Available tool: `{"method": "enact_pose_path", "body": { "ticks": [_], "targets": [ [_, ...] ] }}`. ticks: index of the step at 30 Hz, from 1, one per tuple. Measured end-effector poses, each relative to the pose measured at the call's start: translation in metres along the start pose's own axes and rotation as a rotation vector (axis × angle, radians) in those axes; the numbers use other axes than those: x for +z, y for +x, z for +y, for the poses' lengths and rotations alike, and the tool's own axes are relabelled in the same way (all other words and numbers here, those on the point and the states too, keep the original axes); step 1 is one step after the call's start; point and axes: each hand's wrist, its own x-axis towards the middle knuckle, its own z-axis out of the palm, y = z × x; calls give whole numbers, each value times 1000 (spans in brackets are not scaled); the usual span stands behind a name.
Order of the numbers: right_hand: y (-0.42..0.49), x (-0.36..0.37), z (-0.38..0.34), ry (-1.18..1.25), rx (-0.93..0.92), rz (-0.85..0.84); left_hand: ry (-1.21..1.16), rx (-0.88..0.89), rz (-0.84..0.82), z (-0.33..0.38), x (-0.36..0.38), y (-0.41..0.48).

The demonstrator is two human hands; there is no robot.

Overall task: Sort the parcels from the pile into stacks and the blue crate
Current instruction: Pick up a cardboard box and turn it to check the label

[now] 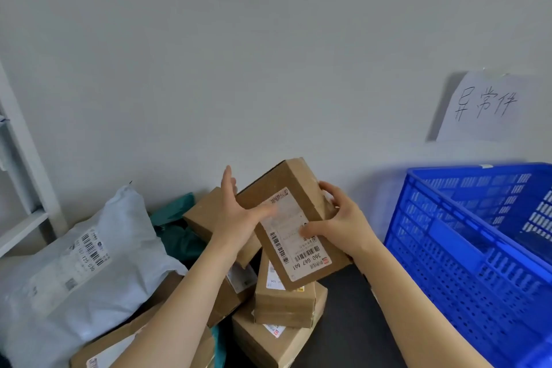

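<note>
A person holds a cardboard parcel [286, 182] up over a pile [283, 305] of boxes on a dark surface [352, 323]. Its white shipping label [295, 236] faces the camera, the barcodes and a row of printed digits reading upside down. The right hand [343, 224] grips the parcel's right side, its fingers [328, 188] curled round the far edge and the thumb pressed on the label. The left hand [239, 215] lies against the parcel's left edge with its fingers [228, 182] straight and pointing up, not curled round the box; its thumb, blurred, reaches across the label's upper corner. The parcel is tilted and clear of the surface, between the pile and a blue crate [466, 263] with perforated walls that stands to the right, near a pale wall [268, 54]. Beneath the raised parcel two brown boxes lie one on the other, with more cartons behind and under the left forearm. At left a large white mailer bag [89, 263] with a barcode label leans on the pile, and a teal bag [179, 236] is wedged between it and the boxes. A paper sign [484, 107] with handwritten characters hangs on the wall above the crate, and a white shelf frame [27, 176] stands at the far left edge.
</note>
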Motion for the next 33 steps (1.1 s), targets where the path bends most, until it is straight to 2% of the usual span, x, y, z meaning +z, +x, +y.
{"method": "enact_pose_path", "body": {
  "ticks": [2,3,6,7,10,13,15,18,21,23,25,27,29,33],
  "targets": [
    [-4,-3,2,-228,-43,68,167,187,-20,7,-1,-2],
    [-7,-4,3,-310,-68,85,325,290,-66,11,-1,-2],
    [-20,-9,1,-495,-136,112,986,549,-254,20,6,2],
    [-25,-10,1,-543,-149,123,1132,605,-318,23,12,1],
    [-37,-14,4,-632,-171,119,1349,661,-467,28,30,-2],
    [-47,-22,7,-683,-207,76,1456,628,-595,32,44,-4],
    [-54,-32,10,-714,-227,74,1411,592,-651,36,55,-5],
    [-60,-47,17,-718,-205,121,1299,558,-622,35,67,-9],
    [-66,-74,26,-474,-105,343,1050,343,-534,30,76,-10],
    [-72,-95,33,-217,27,413,757,172,-502,27,84,-12],
    [-75,-110,44,12,177,364,395,34,-473,24,98,-16],
    [-78,-117,56,191,269,292,149,-73,-437,19,116,-23],
    [-81,-128,65,322,257,236,28,-133,-436,16,141,-32],
    [-80,-165,76,422,145,236,-84,-172,-473,20,191,-49]
  ]
}}
